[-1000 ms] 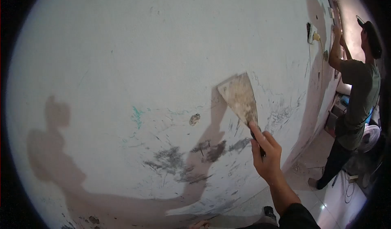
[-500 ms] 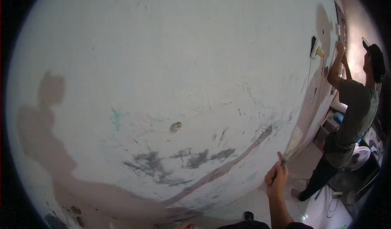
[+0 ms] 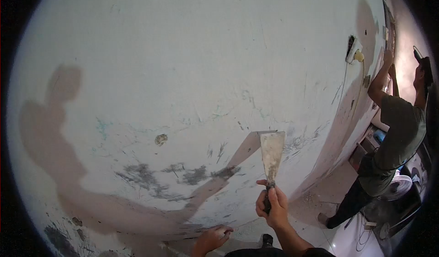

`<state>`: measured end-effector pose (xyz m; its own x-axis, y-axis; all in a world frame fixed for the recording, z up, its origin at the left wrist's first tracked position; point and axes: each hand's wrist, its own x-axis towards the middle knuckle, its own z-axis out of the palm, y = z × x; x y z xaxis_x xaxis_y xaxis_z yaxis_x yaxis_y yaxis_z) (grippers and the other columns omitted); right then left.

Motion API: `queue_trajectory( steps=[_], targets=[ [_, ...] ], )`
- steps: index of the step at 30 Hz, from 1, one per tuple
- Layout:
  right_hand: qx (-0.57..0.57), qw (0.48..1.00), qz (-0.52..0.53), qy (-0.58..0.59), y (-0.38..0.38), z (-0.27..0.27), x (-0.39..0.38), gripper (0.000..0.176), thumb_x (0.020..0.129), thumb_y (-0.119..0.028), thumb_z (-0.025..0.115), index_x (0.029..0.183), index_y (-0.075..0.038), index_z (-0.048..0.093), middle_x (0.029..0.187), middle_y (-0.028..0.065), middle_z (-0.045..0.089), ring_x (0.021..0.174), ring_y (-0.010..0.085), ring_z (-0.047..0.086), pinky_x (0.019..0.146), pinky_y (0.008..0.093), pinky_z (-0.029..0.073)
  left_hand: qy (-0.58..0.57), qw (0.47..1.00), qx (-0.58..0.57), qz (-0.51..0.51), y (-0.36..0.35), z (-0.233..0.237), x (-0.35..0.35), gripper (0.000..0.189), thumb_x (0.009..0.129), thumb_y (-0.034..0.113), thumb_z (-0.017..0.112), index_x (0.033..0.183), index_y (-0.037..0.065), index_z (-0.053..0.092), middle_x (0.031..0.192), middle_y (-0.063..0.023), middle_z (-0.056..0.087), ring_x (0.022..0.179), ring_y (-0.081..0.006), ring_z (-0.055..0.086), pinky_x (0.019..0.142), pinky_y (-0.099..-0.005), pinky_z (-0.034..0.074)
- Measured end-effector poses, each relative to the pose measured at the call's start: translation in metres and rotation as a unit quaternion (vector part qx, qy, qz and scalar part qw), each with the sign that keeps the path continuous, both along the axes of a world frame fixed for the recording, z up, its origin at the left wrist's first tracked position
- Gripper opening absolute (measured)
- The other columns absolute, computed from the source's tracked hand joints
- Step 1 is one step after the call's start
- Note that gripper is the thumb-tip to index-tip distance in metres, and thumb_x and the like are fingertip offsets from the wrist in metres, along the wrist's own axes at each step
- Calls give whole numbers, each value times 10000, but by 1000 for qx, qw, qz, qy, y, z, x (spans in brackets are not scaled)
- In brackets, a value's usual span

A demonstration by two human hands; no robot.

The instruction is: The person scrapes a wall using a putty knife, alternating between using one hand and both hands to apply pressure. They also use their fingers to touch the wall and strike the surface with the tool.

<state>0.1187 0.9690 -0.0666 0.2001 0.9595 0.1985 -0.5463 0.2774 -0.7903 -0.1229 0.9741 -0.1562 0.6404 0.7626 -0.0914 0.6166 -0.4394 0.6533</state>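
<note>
My right hand (image 3: pixel 274 206) is wrapped round the dark handle of a scraper (image 3: pixel 272 153), a putty knife with a wide, stained blade. Its blade points up, with the top edge at or close to the pale wall (image 3: pixel 192 69); contact is hard to tell. Low in the view, my left hand (image 3: pixel 212 239) is curled closed near the foot of the wall. Whatever its fingers may hold is hidden. Dark scuffed patches (image 3: pixel 141 179) and a small chipped hole (image 3: pixel 161 139) mark the wall left of the blade.
At the right, another person (image 3: pixel 402 129) in a dark cap faces the wall with arms raised. A socket with a yellow plug (image 3: pixel 359 56) and hanging cord is on the wall. Behind that person's legs stands a white fan (image 3: pixel 397 186). Debris lies on the floor tiles (image 3: pixel 315 211).
My right hand has moved left with the scraper, whose blade now shows broad side on. My left hand has risen further into view. The view has shifted slightly right.
</note>
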Motion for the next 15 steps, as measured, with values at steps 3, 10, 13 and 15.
queue_trajectory(
  steps=[3, 10, 13, 15],
  targets=[
    [30, 998, -49, -11, 25, 46, 15, 496, 1001, -387, 400, 1223, 55, 437, 534, 22, 379, 371, 81, 313, 347, 240, 248, 6, 999, -24, -25, -3, -8, 21, 221, 903, 253, 567, 1074, 133, 638, 1050, -83, 658, 914, -298, 638, 777, -405, 509],
    [130, 989, -72, -17, 17, 17, 25, 540, 998, -423, 381, 1052, 95, 522, 500, 36, 433, 378, 91, 331, 358, 263, 261, -50, 999, 13, 11, -19, -36, 21, 213, 891, 257, 555, 1028, 115, 635, 1002, -126, 641, 915, -344, 599, 771, -432, 485],
    [-74, 992, 83, 55, 4, -42, 14, 527, 994, -446, 390, 881, 48, 536, 479, 15, 369, 379, 98, 294, 374, 266, 235, 131, 988, -59, 57, -14, -69, 6, 242, 896, 273, 555, 1071, 122, 627, 1077, -124, 622, 996, -347, 571, 846, -449, 456],
    [-81, 992, 75, 59, 2, -44, 17, 526, 997, -443, 382, 868, 44, 535, 470, 13, 359, 374, 97, 283, 371, 267, 228, 45, 989, -103, 101, -18, -49, -2, 288, 905, 297, 551, 1117, 115, 617, 1127, -122, 608, 1049, -344, 548, 900, -450, 429]
  ],
)
